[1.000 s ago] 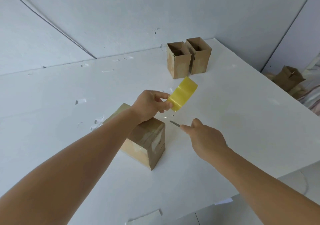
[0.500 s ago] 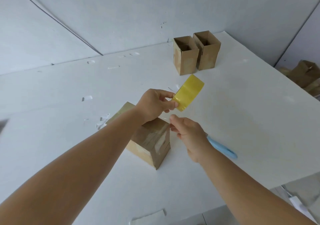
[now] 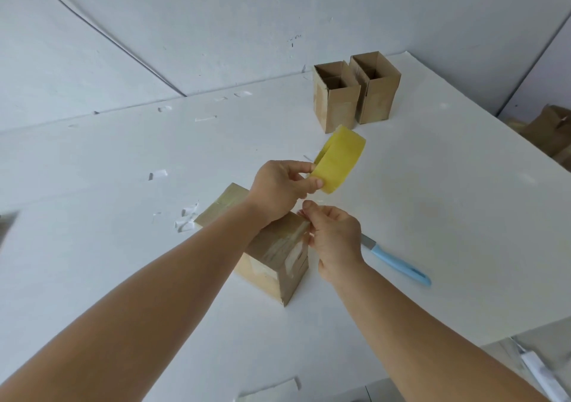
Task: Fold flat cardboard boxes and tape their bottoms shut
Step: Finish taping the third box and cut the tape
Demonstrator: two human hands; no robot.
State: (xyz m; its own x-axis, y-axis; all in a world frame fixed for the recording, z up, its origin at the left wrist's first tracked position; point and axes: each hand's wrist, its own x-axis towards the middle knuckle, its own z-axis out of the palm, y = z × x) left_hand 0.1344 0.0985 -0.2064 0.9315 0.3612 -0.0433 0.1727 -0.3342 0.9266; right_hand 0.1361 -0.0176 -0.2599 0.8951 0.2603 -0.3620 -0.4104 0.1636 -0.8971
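Underneath, white table [image 3: 432,216], tape scraps [image 3: 185,221]; left fingers [image 3: 313,182] around yellow tape roll [image 3: 340,160], right fingers [image 3: 309,213] pinching tape.

Tape roll [image 3: 338,157] above taped box [image 3: 272,247]

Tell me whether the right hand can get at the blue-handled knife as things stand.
Probably yes: the knife lies bare on the table just beside the right hand, nothing between them, though its fingers would first have to release the tape end.

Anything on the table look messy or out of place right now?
Yes. Loose scraps of tape litter the table left of the box, with more stuck further back. A knife lies behind the right hand, blade pointing towards it.
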